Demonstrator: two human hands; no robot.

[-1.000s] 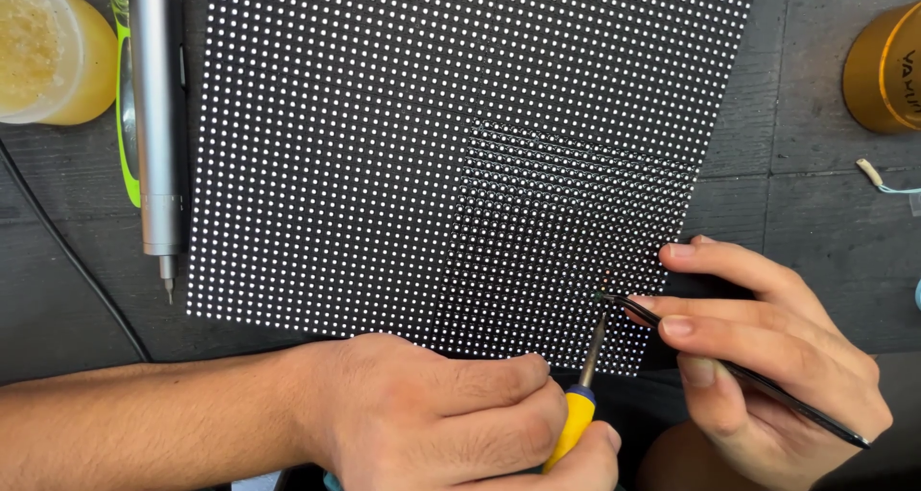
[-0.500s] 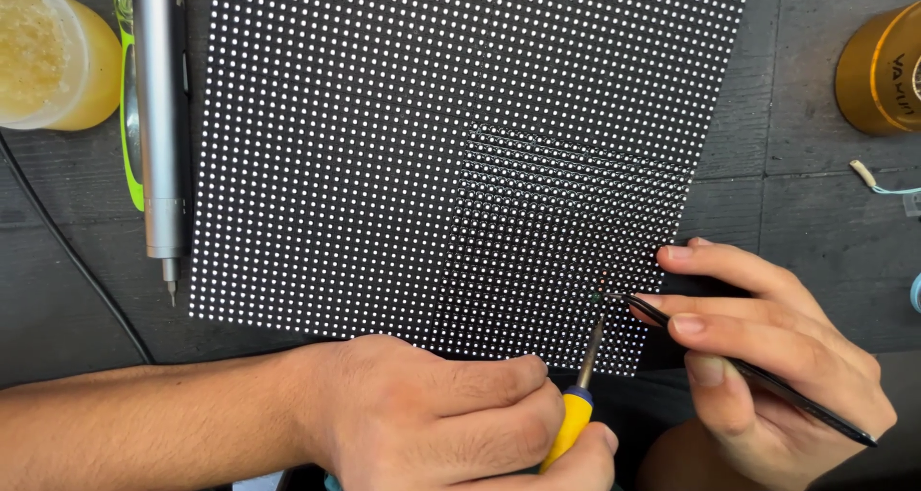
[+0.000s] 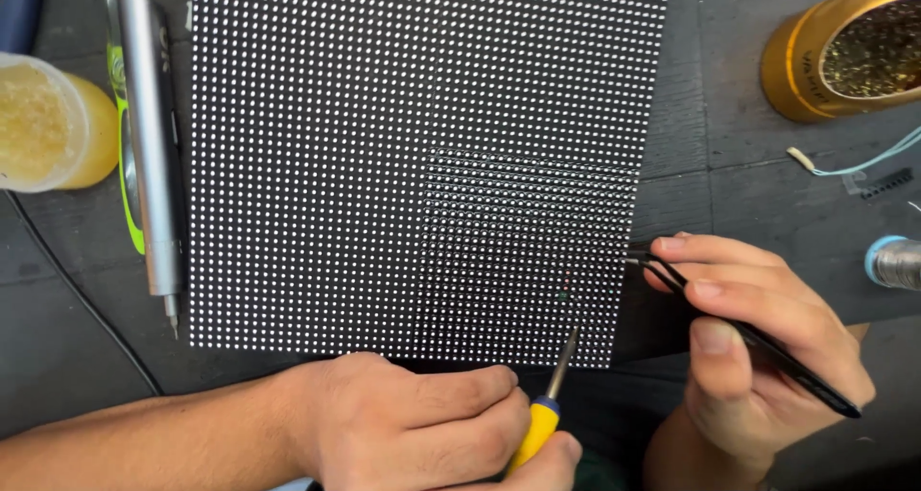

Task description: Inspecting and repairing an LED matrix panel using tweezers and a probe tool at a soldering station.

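Note:
A black panel (image 3: 365, 146) covered in a grid of small white dots lies flat on a dark wooden table. My left hand (image 3: 422, 424) grips a yellow-handled tool (image 3: 542, 419) whose thin metal tip rests at the panel's lower right area. Just right of the panel's edge, my right hand (image 3: 758, 338) pinches black tweezers (image 3: 748, 333), their tips pointing at the panel's right side. A tiny red and green speck shows on the panel just above the tool tip.
A silver and green pen-shaped tool (image 3: 149, 155) lies left of the panel, beside a translucent yellow container (image 3: 48, 122). A gold tin of metal wool (image 3: 849, 50) stands at the top right. A solder spool (image 3: 897, 261) and thin wire (image 3: 854, 165) sit at the right edge.
The tweezer tips have drawn back from the panel's lower right area to just off its right edge. My left hand and its tool stay almost still.

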